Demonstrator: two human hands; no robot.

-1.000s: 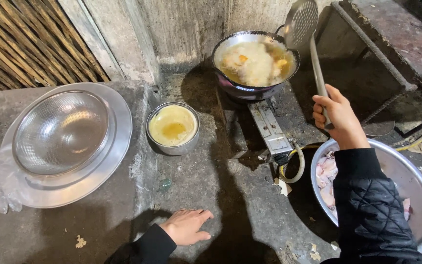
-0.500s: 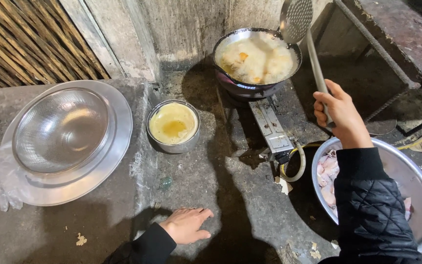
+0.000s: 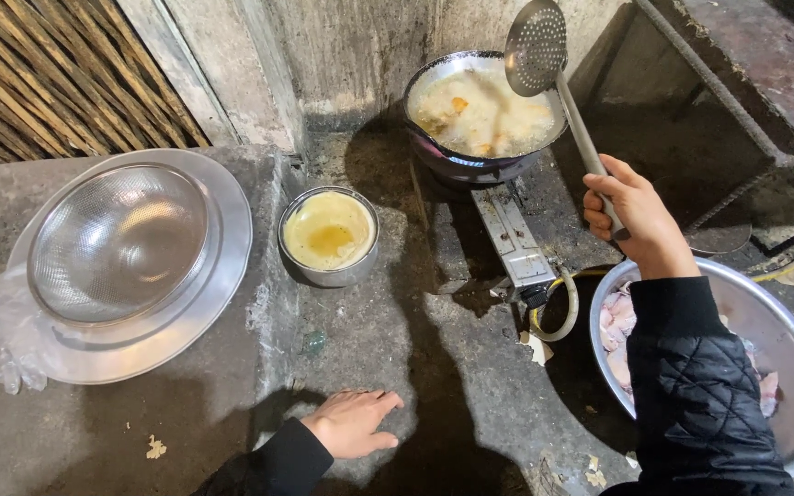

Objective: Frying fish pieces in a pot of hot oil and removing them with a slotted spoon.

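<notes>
Skimmer (image 3: 538, 48): perforated metal head raised above the far rim of the frying pan (image 3: 484, 115), handle running down and right into the right hand (image 3: 633, 211). Right hand is wrapped tight around the lower end of the handle, fingers curled, thumb over the top; black quilted sleeve below the wrist.

Pan sits on a small gas burner (image 3: 512, 234), full of bubbling oil with pale and orange pieces in it.

Left hand (image 3: 353, 422) lies palm down on the concrete counter (image 3: 397, 349), fingers loosely spread, holding nothing.

Small metal bowl (image 3: 329, 235) of yellow liquid sits left of the burner. Mesh strainer (image 3: 119, 242) rests in a wide metal tray (image 3: 222, 276) at far left. Large basin (image 3: 783, 367) with raw meat pieces sits just below the right arm.
</notes>
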